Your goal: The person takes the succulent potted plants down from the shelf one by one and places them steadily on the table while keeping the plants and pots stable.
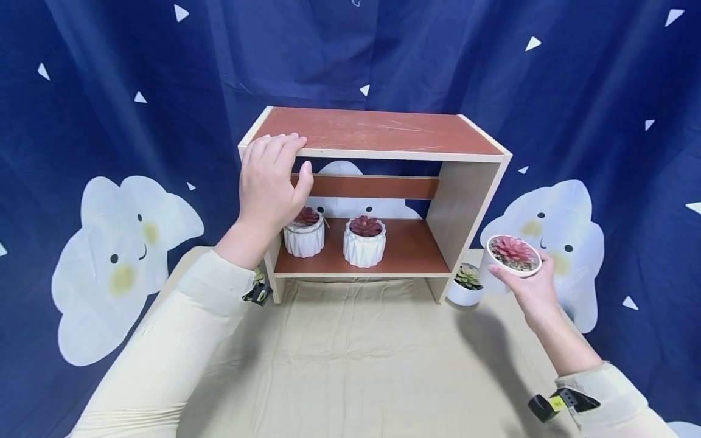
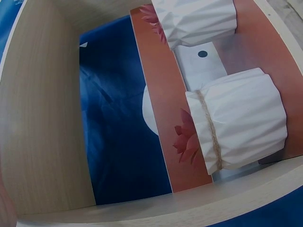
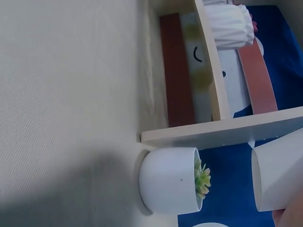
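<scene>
My left hand (image 1: 272,182) lies at the front left corner of a small shelf unit (image 1: 378,134), fingers over the top board's edge and thumb apart. In my right hand (image 1: 535,291) is a white pot (image 3: 279,172) with a pink succulent (image 1: 513,250), gripped by its side and raised right of the unit. Two ribbed white pots with dark red succulents stand on the inner shelf: a twine-tied pot (image 2: 246,118) at the left and another ribbed pot (image 1: 364,246) near the middle. Below my right hand, a round white pot (image 3: 168,179) holds a green succulent.
A beige cloth (image 1: 356,359) covers the table under the unit. Behind hangs a blue curtain (image 1: 306,55) with white clouds and triangles. The unit's right side panel (image 1: 465,207) stands between the inner shelf and the raised pot. A bit of green plant (image 1: 258,275) shows beside my left wrist.
</scene>
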A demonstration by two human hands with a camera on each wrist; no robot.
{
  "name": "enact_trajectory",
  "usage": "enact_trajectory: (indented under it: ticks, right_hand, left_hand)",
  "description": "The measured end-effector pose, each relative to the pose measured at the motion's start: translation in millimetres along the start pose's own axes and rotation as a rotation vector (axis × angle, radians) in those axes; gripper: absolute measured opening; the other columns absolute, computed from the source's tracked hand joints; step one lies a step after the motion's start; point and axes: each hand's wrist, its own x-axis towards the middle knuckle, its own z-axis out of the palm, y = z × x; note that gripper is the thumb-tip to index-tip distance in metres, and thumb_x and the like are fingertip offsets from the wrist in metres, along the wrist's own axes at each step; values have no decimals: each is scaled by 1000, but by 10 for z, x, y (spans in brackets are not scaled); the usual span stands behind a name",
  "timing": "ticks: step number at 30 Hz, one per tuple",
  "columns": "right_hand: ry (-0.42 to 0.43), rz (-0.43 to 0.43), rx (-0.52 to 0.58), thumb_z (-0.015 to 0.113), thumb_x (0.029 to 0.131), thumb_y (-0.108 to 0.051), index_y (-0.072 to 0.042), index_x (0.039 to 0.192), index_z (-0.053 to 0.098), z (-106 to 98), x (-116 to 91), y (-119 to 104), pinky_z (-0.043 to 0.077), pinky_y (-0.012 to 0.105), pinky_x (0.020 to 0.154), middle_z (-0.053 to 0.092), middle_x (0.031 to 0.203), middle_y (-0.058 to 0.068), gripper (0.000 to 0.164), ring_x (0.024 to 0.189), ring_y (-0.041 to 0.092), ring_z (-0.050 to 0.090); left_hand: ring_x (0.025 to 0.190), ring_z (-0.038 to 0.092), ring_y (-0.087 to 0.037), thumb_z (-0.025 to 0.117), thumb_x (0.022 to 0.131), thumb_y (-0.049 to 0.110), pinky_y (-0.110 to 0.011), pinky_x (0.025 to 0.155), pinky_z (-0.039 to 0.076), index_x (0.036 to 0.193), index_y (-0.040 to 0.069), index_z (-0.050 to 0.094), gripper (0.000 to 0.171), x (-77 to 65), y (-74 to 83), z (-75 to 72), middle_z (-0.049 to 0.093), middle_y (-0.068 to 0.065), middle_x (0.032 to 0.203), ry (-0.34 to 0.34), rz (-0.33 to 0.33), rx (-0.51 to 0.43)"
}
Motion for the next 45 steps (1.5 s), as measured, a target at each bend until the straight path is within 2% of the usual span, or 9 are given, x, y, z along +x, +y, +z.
enact_trajectory:
  ticks: [7, 19, 27, 34, 45]
  right_hand:
    - [23, 44, -37, 84, 78, -6, -10, 145, 22, -31, 52, 57, 42, 9, 92, 36, 135, -3, 91, 116, 5, 47]
    - [81, 93, -181, 84, 80, -18, -8, 150, 18, -71, 109, 107, 38, 8, 93, 34, 145, 8, 97, 129, 16, 40]
    - [99, 101, -184, 85, 79, -20, -8, 151, 17, -98, 168, 208, 39, 8, 90, 33, 147, 10, 99, 131, 18, 39]
    - [126, 90, -155, 87, 77, -16, -11, 149, 19, -103, 232, 321, 36, 10, 100, 34, 145, 6, 99, 133, 17, 38]
    - [154, 115, -111, 85, 78, -11, -13, 150, 17, -67, 338, 451, 36, 16, 105, 32, 147, 5, 99, 134, 16, 37]
  left_hand:
    - [122, 54, -34, 44, 96, 34, -42, 112, 33, 129, 6, 65, 47, 3, 3, -1, 64, -12, 131, -3, -4, 1]
    - [120, 54, -34, 45, 96, 33, -42, 112, 33, 128, 6, 65, 46, 6, 1, -6, 65, -11, 130, 4, -3, -4]
    - [121, 54, -34, 44, 96, 33, -42, 112, 33, 128, 6, 66, 46, 4, 3, 3, 65, -12, 130, 12, 2, -8]
    - [121, 54, -34, 44, 96, 34, -42, 112, 34, 128, 6, 65, 47, 10, 6, 7, 65, -12, 130, 6, 3, -4]
    - [121, 54, -34, 44, 96, 33, -43, 111, 34, 128, 7, 66, 46, 6, -4, 12, 65, -11, 130, 10, 3, -8]
